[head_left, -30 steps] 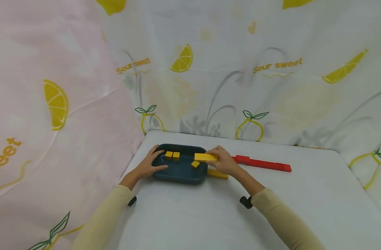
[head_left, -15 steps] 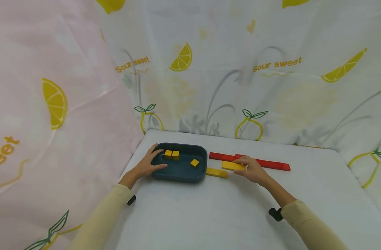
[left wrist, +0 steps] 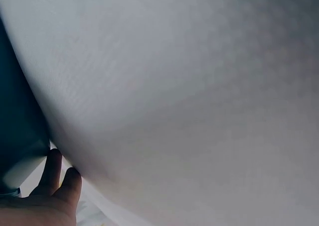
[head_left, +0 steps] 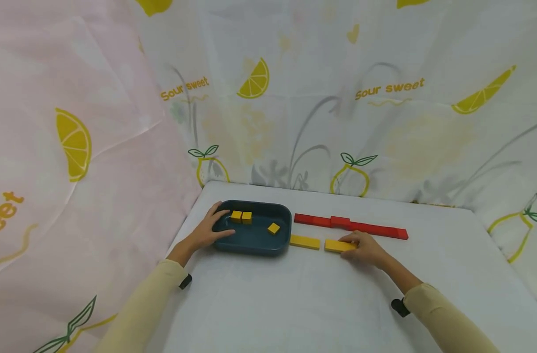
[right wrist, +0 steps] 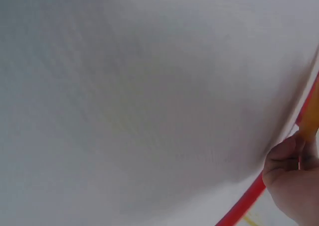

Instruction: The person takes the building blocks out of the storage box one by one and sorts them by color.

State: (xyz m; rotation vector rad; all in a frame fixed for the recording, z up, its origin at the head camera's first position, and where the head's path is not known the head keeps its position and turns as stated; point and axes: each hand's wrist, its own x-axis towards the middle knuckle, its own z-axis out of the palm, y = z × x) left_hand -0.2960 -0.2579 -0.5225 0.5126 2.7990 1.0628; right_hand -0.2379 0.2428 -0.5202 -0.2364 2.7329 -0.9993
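Observation:
A dark blue-green tray (head_left: 251, 252) stands on the white table. My left hand (head_left: 204, 232) holds its left end, thumb and a finger reaching over the rim; in the left wrist view, two fingers (left wrist: 69, 188) lie against the tray's outer wall. Inside are three yellow cubes, two side by side (head_left: 241, 217) and one turned cornerwise (head_left: 274, 229). My right hand (head_left: 365, 250) pinches the right end of a yellow bar (head_left: 336, 246), low over or on the table; which one is unclear. Another yellow bar (head_left: 305, 242) lies to its left, beside the tray.
Behind the yellow bars runs a row of red bars (head_left: 374, 229), with a raised red piece (head_left: 340, 222) in it. A lemon-print cloth (head_left: 273, 122) hangs behind and to the sides of the table.
My right hand has carried the yellow bar from above the tray's right side rightward and down, in line with the other yellow bar. My left hand has stayed at the tray.

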